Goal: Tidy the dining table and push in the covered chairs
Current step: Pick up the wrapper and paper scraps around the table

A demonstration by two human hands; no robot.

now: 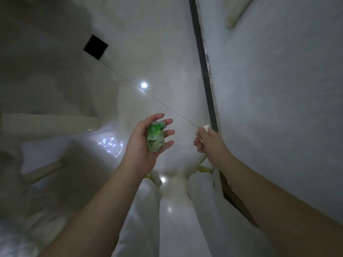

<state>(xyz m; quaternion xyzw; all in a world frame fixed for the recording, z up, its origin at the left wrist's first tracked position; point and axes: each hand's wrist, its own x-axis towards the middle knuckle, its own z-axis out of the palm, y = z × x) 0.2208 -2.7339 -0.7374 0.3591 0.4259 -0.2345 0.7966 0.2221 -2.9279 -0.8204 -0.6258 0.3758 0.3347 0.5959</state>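
I am looking straight down at a glossy white tiled floor. My left hand (143, 143) is palm up and cups a crumpled green and white wrapper (155, 139), its fingers curled loosely round it. My right hand (207, 141) is to the right, fingers curled, pinching a small white scrap (205, 127) at its fingertips. Both forearms reach forward from the bottom of the view. My legs in white trousers (178, 210) show below the hands.
A white wall (278, 89) with a dark strip (203, 67) along its base runs down the right side. A black square inset (95, 46) marks the floor at upper left. Pale draped shapes, perhaps covered furniture (37, 127), stand at the left, blurred.
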